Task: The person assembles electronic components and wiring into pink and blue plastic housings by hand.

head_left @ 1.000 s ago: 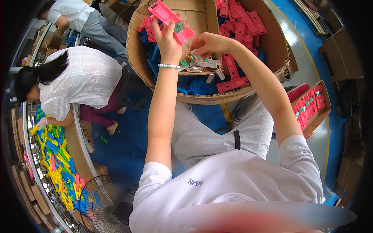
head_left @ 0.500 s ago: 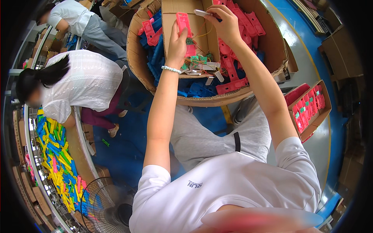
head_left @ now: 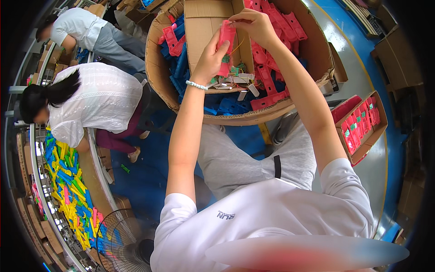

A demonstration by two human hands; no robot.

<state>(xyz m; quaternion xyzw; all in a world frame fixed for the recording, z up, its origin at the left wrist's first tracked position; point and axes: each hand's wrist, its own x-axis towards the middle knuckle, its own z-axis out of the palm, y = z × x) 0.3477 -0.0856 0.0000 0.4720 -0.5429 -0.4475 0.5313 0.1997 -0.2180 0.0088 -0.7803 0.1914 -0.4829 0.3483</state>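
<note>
My left hand (head_left: 210, 60) is wrapped round a long pink plastic housing (head_left: 225, 69), held upright over the cardboard box. A small green circuit board (head_left: 225, 59) shows inside the housing, below my thumb. At the housing's upper end, my right hand (head_left: 256, 26) has its fingers pinched together; whatever sits between them is hidden. A thin yellow wire (head_left: 240, 42) hangs near these fingers. Below the housing, a heap of white rectangular pieces (head_left: 244, 78) with green boards and wires lies at the near end of an inner cardboard tray (head_left: 204, 29).
Around the tray, the big cardboard box (head_left: 156, 54) holds blue parts (head_left: 233, 105) and pink housings (head_left: 267, 79). A carton of pink housings with boards (head_left: 379, 129) stands at right. Two people work along a bench at left, near colourful plastic parts (head_left: 72, 181) and a fan (head_left: 122, 238).
My right hand has come down and left to the housing's top, and the white piece it held is now out of sight. The housing has shifted slightly right and lower.
</note>
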